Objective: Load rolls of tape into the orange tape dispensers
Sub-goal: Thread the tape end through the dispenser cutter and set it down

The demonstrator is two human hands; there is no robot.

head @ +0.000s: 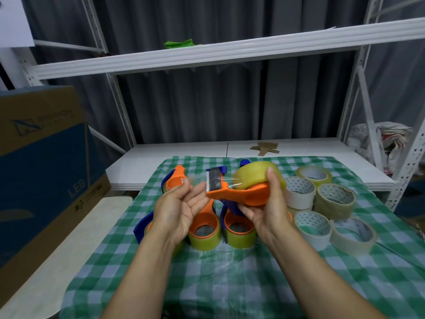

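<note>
Two hands work above the green checked cloth (230,284): right hand (269,203) grips the orange plastic dispenser (243,194) carrying a yellowish tape roll (255,176), left hand (177,203) pinches its clear free end (195,180), which slack would likely let stick to itself.

orange-and-blue plastic tape dispenser (239,194) | translucent yellow tape roll (255,174) | green-and-white checked cloth (207,272) | dull brown tape roll (334,200) | brown-and-blue cardboard box (41,157) | grey pleated curtain (207,100) | white metal shelf (207,54)

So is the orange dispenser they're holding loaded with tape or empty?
Loaded: a yellowish roll sits in the orange dispenser gripped by the right hand, and a clear strip runs from it to the left hand.
</note>
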